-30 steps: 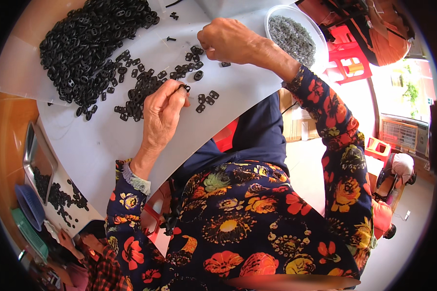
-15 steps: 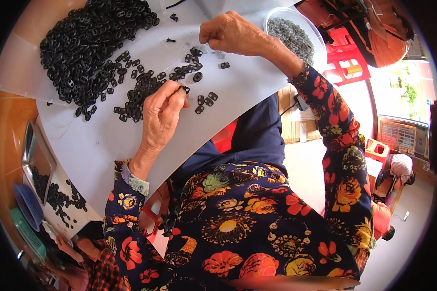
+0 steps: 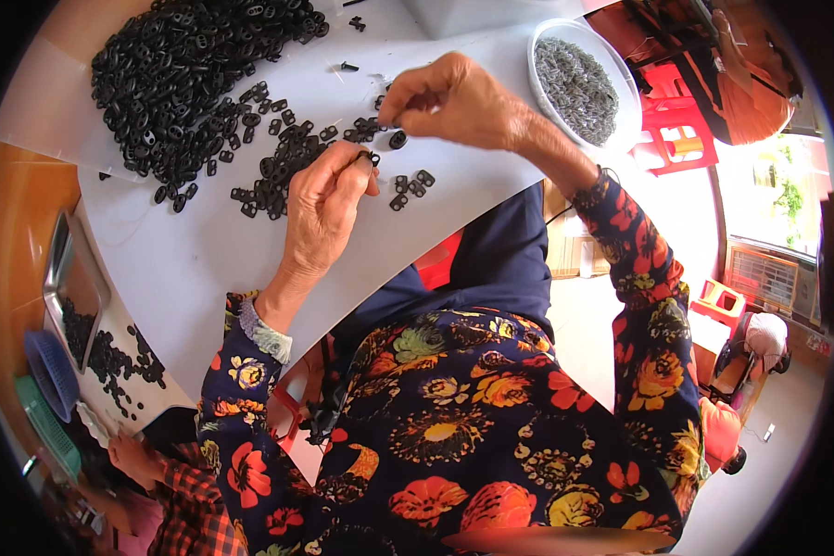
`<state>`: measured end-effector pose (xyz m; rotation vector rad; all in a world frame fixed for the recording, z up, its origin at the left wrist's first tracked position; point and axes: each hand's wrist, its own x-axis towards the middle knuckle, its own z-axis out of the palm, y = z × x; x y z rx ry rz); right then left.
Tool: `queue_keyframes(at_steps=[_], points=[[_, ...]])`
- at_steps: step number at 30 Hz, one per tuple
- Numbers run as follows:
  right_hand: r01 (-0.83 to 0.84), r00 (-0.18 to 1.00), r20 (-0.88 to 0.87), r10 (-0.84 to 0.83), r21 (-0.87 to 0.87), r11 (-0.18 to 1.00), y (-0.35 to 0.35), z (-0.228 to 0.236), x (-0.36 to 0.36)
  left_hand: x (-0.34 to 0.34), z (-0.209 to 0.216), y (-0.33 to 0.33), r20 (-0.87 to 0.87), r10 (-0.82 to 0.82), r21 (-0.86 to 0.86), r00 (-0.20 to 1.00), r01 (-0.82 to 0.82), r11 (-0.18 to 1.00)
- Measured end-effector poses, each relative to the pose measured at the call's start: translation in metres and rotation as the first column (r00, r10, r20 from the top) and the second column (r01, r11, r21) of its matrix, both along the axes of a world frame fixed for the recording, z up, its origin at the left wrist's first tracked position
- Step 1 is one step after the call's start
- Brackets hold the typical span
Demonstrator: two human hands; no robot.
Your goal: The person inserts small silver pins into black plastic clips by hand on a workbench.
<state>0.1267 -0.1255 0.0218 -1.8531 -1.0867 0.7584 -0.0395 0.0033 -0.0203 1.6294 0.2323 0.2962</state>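
Observation:
My left hand (image 3: 322, 206) is raised over the near part of the white table, its thumb and forefinger pinching a small black two-hole plastic piece (image 3: 370, 157). Just beyond and to the right, my right hand (image 3: 459, 100) hovers with thumb and fingers pressed together. Whatever its fingertips hold is too small to make out. Behind my left hand lies a loose spread of similar black pieces (image 3: 273, 181). Several more black pieces (image 3: 410, 188) sit in a small group right of it, and a single oval one (image 3: 398, 139) rests below my right fingertips.
A large heap of black oval pieces (image 3: 171, 93) covers the far left. At the far right stands a clear round tub (image 3: 630, 116) of tiny grey wire-like parts (image 3: 574, 93). A co-worker's hand (image 3: 132, 459) is near a metal tray (image 3: 97, 269) at lower left.
My right hand has come nearer, down toward my left hand. The left hand still pinches the black piece. The whole view has shifted slightly.

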Motion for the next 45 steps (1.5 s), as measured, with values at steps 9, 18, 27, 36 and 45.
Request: queue_keyframes(at_steps=[9, 18, 27, 36, 45], points=[[0.075, 0.94, -0.34, -0.021, 0.146, 0.986, 0.004, -0.016, -0.031, 0.004, 0.0, 0.002, 0.027, 0.018, -0.02, 0.999, -0.018, 1.0], [0.164, 0.878, -0.475, 0.051, 0.401, 0.901, 0.005, -0.033, -0.031, 0.004, 0.0, 0.006, 0.021, -0.002, -0.035, 1.0, 0.003, 0.999], [0.033, 0.887, -0.444, 0.128, 0.338, 0.941, 0.002, -0.029, -0.028, 0.003, -0.002, 0.005, 0.007, -0.026, -0.066, 1.0, 0.026, 0.997], [0.02, 0.911, -0.402, 0.096, 0.276, 0.961, 0.005, -0.025, -0.028, 0.003, -0.004, 0.005, -0.019, -0.01, -0.006, 1.0, 0.01, 1.0], [0.044, 0.913, -0.399, 0.088, 0.311, 0.949, 0.006, -0.026, -0.033, 0.003, -0.01, 0.002, 0.1, 0.012, 0.128, 0.995, -0.024, 0.991]])
